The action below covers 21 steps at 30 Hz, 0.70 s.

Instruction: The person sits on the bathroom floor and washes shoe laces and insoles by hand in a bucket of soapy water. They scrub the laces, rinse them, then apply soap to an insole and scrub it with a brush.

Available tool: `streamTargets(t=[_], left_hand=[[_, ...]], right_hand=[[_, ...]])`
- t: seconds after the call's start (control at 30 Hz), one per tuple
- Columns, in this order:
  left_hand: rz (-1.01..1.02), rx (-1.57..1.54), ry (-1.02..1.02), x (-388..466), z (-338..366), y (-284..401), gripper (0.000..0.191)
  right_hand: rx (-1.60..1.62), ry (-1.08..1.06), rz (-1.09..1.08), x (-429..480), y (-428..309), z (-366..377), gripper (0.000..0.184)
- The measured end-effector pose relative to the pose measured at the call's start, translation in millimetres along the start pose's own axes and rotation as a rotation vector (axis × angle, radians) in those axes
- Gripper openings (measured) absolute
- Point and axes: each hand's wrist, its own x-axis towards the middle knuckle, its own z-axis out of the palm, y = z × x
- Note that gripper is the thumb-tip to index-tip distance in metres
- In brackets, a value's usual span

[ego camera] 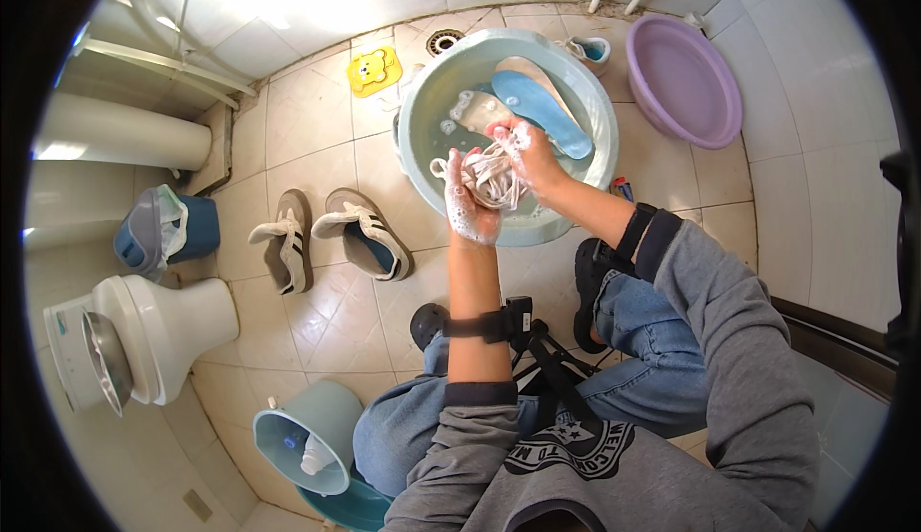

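A bundle of white shoelaces (pixel 495 176) is held between my two soapy hands above a pale blue plastic basin (pixel 421 118) of water. My left hand (pixel 471 204), foam over its palm and wrist, cups the laces from the near left side. From the right, my right hand (pixel 529 154) grips them with bent fingers. Beyond my hands a blue insole (pixel 536 104) lies across the basin, partly over a beige insole (pixel 557 82). Another pale insole (pixel 478 111) carries clumps of suds and is partly hidden by my right hand.
A purple basin (pixel 683 82) leans at the right wall. Two white sneakers (pixel 370 240) (pixel 286 251) stand left; another shoe (pixel 591 53) sits behind the basin. A yellow bear-shaped mat (pixel 374 71) lies near the floor drain (pixel 445 43). Lower left are a bucket (pixel 338 410) and a toilet (pixel 180 338).
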Motion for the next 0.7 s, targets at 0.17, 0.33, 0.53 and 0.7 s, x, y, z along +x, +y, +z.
streamTargets(t=[0.17, 0.33, 0.53, 0.7], left_hand=[[-0.015, -0.009, -0.065, 7.2, -8.2, -17.5, 0.035], [-0.053, -0.111, -0.378, 12.0, -27.7, -6.8, 0.034], [0.044, -0.08, -0.194, 2.3, -2.8, -32.7, 0.033], [0.063, -0.309, -0.2, -9.7, 17.1, -37.7, 0.032]], right_hand=[[-0.403, -0.013, -0.316, -16.0, -11.9, 4.6, 0.009], [-0.755, -0.475, -0.847, -46.4, -44.6, 15.4, 0.018], [-1.027, -0.384, -0.681, -41.1, -58.9, 17.1, 0.036], [-1.078, -0.45, -0.664, -44.5, -46.8, 9.6, 0.02]])
